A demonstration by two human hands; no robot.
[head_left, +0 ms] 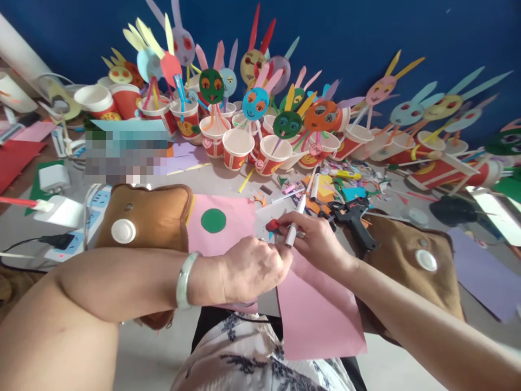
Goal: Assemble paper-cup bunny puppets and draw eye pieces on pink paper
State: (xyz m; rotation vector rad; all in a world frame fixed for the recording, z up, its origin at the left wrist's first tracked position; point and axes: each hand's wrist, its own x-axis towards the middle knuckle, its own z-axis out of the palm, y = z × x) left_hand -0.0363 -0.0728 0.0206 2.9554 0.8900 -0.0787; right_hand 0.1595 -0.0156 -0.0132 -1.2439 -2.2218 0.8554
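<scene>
My left hand [254,266] is closed, its back turned up, with a pale bangle [187,279] on the wrist. At its thumb side is the lower end of a white pen [293,227], which slants up and away across my right fingers. My right hand [319,239] is also closed, its fingertips on a small red piece [272,225] whose exact kind I cannot make out. Both hands almost touch. Below them a pink paper sheet [321,320] hangs over the table edge. To the left, a green paper circle [213,221] lies on another pink sheet [240,209].
Paper cups [238,149] with rabbit-eared paper faces line the back. Scraps and markers surround a black glue gun [358,222] on the right. Brown cushions [146,212] flank my arms. Power strips [95,209] and chargers [59,209] are at left, purple paper [486,271] at far right.
</scene>
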